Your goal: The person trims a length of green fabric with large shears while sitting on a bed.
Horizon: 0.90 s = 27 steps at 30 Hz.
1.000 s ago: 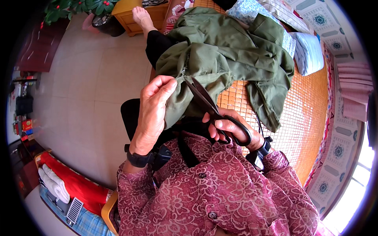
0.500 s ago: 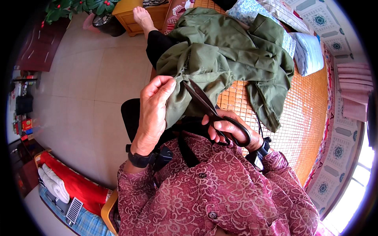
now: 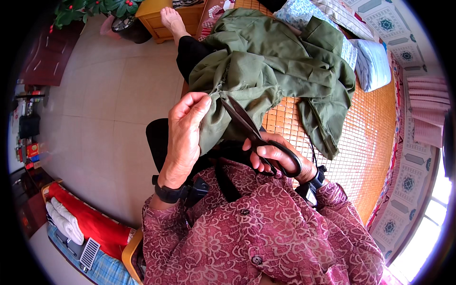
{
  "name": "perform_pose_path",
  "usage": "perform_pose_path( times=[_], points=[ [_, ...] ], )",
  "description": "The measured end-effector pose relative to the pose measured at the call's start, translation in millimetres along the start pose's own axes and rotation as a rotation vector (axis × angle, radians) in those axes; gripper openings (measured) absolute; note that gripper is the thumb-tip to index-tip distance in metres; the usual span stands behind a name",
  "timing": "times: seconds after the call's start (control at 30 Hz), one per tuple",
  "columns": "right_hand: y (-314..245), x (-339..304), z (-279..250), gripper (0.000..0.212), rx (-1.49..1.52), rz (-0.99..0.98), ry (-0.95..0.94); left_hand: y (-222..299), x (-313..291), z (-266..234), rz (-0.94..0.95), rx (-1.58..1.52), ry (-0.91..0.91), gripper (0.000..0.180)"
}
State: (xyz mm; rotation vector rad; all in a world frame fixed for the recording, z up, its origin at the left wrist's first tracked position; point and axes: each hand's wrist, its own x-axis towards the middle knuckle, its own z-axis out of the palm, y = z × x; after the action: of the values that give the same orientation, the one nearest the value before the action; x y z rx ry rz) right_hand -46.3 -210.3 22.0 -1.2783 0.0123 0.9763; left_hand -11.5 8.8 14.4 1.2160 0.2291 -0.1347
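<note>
Olive green cloth [image 3: 251, 71], seemingly a garment with frayed seams, drapes over my leg and the bed. My left hand [image 3: 185, 126] pinches a frayed edge of it between thumb and forefinger. In my right hand [image 3: 273, 154] is a pair of black-handled scissors [image 3: 242, 118], its dark blades pointing up and left, slightly parted. The blade tips lie by the pinched edge, close to my left fingertips. Whether a thread sits between the blades is too small to tell. Each wrist wears a black strap with a small device.
A tan tiled mat [image 3: 351, 166] covers the bed to my right. Folded light blue bedding [image 3: 371, 64] and pillows lie at its far end. A wooden cabinet [image 3: 154, 21] and a potted plant [image 3: 130, 28] stand beyond. At lower left is a chair with red cloth [image 3: 90, 213].
Almost nothing differs. My hands, the scissors and the green cloth hold practically the same positions.
</note>
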Motion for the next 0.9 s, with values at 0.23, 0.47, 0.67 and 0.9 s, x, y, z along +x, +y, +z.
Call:
perform_pose_path(
  times=[0.23,0.47,0.67,0.9],
  points=[
    [-5.3,2.1,0.4,0.043,-0.014,-0.013,0.009,0.1,-1.3,-0.5,-0.014,0.021,-0.026,0.016],
    [-3.4,2.7,0.8,0.042,-0.023,-0.023,-0.022,-2.2,0.8,-2.4,0.015,-0.02,0.018,0.015],
    [-3.2,3.0,1.7,0.041,0.008,-0.013,-0.015,0.0,-1.3,-0.3,0.008,-0.028,0.018,0.015],
    [-4.5,4.9,1.6,0.042,-0.01,-0.026,-0.003,-0.9,-0.9,-1.9,-0.006,0.001,0.015,0.015]
  ],
)
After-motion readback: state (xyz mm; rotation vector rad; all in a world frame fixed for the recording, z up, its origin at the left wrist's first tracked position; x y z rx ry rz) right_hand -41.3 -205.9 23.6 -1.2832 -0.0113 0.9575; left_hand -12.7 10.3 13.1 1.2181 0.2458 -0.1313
